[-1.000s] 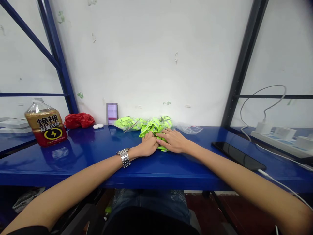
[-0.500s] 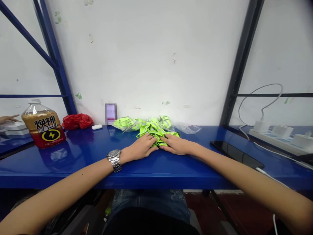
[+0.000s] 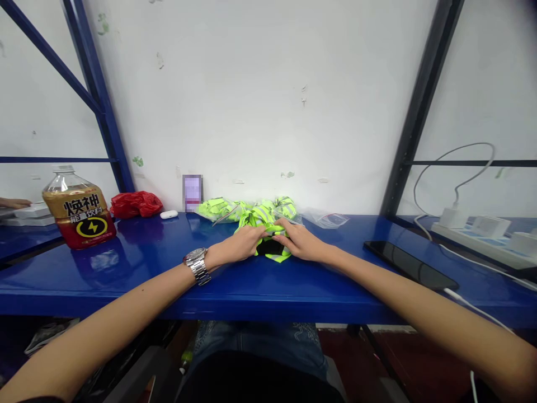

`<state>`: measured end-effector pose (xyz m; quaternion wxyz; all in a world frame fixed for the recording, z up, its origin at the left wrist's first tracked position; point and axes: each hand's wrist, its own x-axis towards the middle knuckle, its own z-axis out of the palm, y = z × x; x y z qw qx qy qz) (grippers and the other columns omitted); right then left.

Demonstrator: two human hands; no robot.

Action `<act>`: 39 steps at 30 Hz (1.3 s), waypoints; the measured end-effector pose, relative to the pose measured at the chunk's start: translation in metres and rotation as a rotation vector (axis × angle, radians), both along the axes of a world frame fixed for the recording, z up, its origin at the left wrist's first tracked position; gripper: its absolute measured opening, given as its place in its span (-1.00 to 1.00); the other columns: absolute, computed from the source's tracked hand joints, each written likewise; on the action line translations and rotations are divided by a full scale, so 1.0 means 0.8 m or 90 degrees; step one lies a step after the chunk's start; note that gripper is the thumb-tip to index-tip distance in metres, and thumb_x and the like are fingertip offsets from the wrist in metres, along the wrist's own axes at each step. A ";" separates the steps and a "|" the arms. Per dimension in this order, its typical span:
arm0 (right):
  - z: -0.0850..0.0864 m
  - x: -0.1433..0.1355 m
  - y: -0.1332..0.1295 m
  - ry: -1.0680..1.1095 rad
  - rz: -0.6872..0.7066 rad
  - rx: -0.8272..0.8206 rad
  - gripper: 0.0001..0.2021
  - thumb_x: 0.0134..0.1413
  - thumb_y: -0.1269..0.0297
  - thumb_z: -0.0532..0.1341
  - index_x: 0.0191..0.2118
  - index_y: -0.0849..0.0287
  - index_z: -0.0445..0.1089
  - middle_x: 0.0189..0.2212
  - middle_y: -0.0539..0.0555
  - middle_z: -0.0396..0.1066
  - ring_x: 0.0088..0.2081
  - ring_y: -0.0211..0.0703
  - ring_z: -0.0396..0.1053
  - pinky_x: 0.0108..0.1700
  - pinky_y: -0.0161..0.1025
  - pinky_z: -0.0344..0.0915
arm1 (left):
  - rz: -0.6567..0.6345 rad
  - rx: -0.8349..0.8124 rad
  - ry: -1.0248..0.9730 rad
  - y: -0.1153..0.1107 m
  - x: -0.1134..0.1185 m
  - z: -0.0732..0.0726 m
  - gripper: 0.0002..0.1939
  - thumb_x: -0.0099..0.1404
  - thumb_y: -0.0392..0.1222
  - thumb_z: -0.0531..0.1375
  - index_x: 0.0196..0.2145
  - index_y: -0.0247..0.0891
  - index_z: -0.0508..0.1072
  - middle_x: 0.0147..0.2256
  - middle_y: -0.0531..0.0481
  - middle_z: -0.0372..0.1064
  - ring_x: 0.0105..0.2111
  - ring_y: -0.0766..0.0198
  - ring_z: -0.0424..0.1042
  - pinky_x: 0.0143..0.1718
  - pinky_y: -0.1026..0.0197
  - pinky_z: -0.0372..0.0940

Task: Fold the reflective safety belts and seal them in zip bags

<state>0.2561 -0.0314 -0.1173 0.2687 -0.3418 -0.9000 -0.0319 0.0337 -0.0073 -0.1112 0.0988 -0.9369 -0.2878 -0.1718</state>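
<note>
A crumpled fluorescent yellow-green reflective vest (image 3: 262, 215) lies on the blue table in front of me. My left hand (image 3: 244, 243) grips its left side, with the fingers closed over the fabric. On the other side, my right hand (image 3: 302, 242) pinches the fabric between thumb and fingers. Between the hands the vest gapes, showing a dark patch (image 3: 271, 247) inside a bright edge. Just behind it are more yellow-green reflective garments (image 3: 222, 209), the left one in clear plastic.
A large drink bottle (image 3: 79, 210), a red plastic bag (image 3: 136, 204) and a white case (image 3: 169, 214) stand left. A phone (image 3: 193, 193) leans on the wall. Clear bags (image 3: 325, 218), a black phone (image 3: 409, 263) and a power strip (image 3: 482, 238) are right. Another person's hand (image 3: 15, 203) shows far left.
Both hands have lifted slightly from pressing on the vest and now grip its edges. The near part of the fabric has opened out toward me, exposing a dark area.
</note>
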 end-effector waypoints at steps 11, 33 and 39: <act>-0.010 -0.012 0.008 0.051 -0.067 0.028 -0.79 0.28 0.24 0.03 -0.27 0.22 0.34 -0.33 0.15 0.31 -0.19 -0.06 0.27 -0.14 -0.16 0.18 | 0.025 0.054 -0.035 0.014 0.008 -0.013 -0.68 0.42 -0.20 -0.02 -0.45 -0.31 0.38 -0.45 -0.08 0.28 -0.42 0.24 0.27 -0.38 0.22 0.13; 0.007 0.008 -0.010 -0.230 -0.035 0.117 -0.48 0.23 -0.10 0.00 -0.02 0.30 0.31 -0.26 0.24 0.32 -0.26 0.00 0.31 -0.19 -0.09 0.24 | -0.005 0.034 0.067 -0.029 -0.005 0.004 -0.46 0.34 0.23 -0.02 -0.14 -0.35 0.36 -0.27 -0.17 0.37 -0.26 0.12 0.34 -0.21 0.11 0.22; 0.000 0.007 0.000 -0.198 -0.066 0.115 -0.62 0.30 0.04 -0.03 -0.05 0.27 0.25 -0.24 0.24 0.37 -0.27 -0.01 0.35 -0.22 -0.12 0.22 | -0.013 0.093 0.040 -0.020 -0.003 -0.005 -0.65 0.43 -0.01 -0.05 -0.18 -0.32 0.39 -0.23 -0.17 0.29 -0.22 0.15 0.26 -0.17 0.14 0.20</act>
